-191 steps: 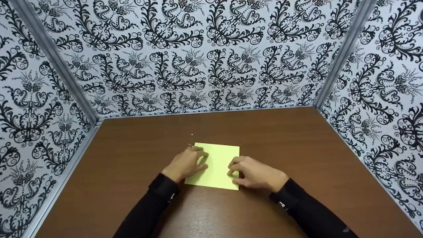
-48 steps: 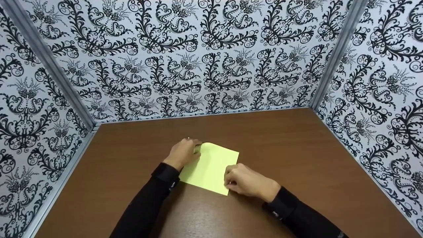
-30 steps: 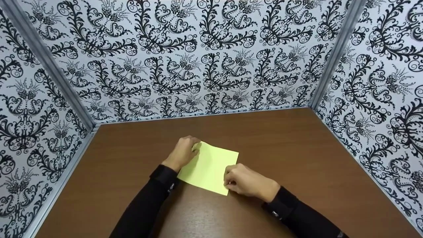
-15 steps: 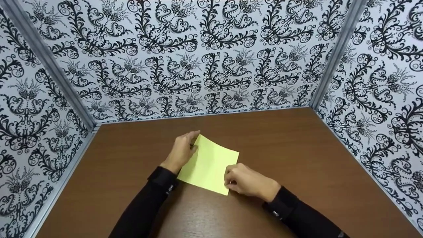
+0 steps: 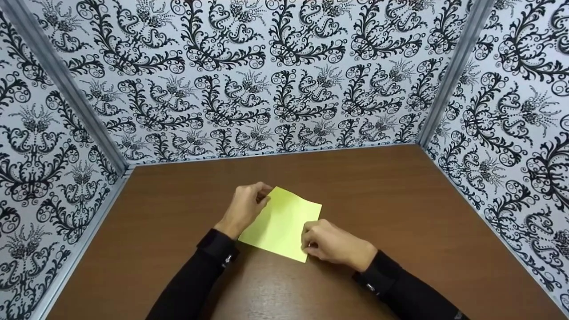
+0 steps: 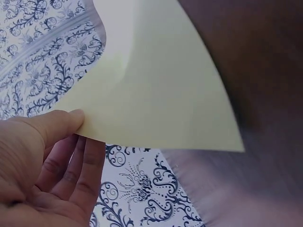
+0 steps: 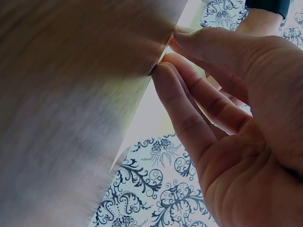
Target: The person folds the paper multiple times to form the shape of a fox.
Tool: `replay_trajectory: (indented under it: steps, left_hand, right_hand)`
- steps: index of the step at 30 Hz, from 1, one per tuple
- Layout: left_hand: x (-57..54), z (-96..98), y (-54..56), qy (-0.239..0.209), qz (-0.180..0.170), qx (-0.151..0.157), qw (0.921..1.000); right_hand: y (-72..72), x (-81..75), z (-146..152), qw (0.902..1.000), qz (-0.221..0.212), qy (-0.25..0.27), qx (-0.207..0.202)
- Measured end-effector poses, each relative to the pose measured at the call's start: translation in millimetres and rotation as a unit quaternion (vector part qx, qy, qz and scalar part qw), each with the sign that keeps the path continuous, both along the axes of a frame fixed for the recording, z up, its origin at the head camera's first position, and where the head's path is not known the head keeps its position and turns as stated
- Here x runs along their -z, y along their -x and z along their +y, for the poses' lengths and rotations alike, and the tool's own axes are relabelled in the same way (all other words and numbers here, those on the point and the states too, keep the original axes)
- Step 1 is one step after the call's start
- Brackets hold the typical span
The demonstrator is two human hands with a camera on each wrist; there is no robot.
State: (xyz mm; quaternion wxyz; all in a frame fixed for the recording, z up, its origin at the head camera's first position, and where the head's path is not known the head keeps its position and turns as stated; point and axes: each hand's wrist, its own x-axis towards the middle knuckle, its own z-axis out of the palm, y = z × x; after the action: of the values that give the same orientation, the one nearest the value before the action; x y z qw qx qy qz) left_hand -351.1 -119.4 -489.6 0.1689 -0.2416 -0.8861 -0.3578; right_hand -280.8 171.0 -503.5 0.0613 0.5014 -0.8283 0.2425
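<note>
A square sheet of yellow paper (image 5: 284,222) sits at a slant on the brown table, its far left part raised and bent. At that corner my left hand (image 5: 246,204) pinches the edge; in the left wrist view the thumb (image 6: 68,122) lies on one face of the paper (image 6: 156,90), with fingers behind it. My right hand (image 5: 333,244) has curled fingers at the paper's right edge, near the close right corner. The right wrist view shows that hand (image 7: 236,104) with thumb and fingertips gathered at the paper's edge, down at the table surface.
The brown table (image 5: 378,186) stretches out on all sides of the paper. White walls with black floral scrolls enclose it at the back (image 5: 275,89), left (image 5: 35,178) and right (image 5: 511,133), with grey metal posts (image 5: 438,102) in the corners.
The paper, flat and squarer to me at first, has turned clockwise. My left hand lifted its far left corner, then brought it a little right and nearer; my right hand stays still lately.
</note>
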Motion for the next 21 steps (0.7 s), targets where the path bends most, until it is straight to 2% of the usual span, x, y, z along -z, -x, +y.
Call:
replay_trajectory:
  steps: [4,12,16,21]
  left_hand:
    - [-2.3,3.0,-4.4,0.003,0.020,0.013,0.9997]
    - [-2.6,6.1,-17.9,0.041,0.063,0.013,0.9970]
    - [-2.0,6.0,-25.3,0.056,0.070,0.016,0.9958]
    - [-2.8,7.4,-32.9,0.066,0.057,0.021,0.9960]
  right_hand:
    - [0.9,1.0,0.4,0.9999,0.010,0.003,0.000]
    - [-0.2,0.8,0.3,0.9999,0.000,-0.004,0.016]
    - [-0.2,0.6,0.2,0.9997,-0.005,-0.008,0.024]
    - [-1.0,-0.8,-0.3,0.9992,-0.010,-0.015,0.036]
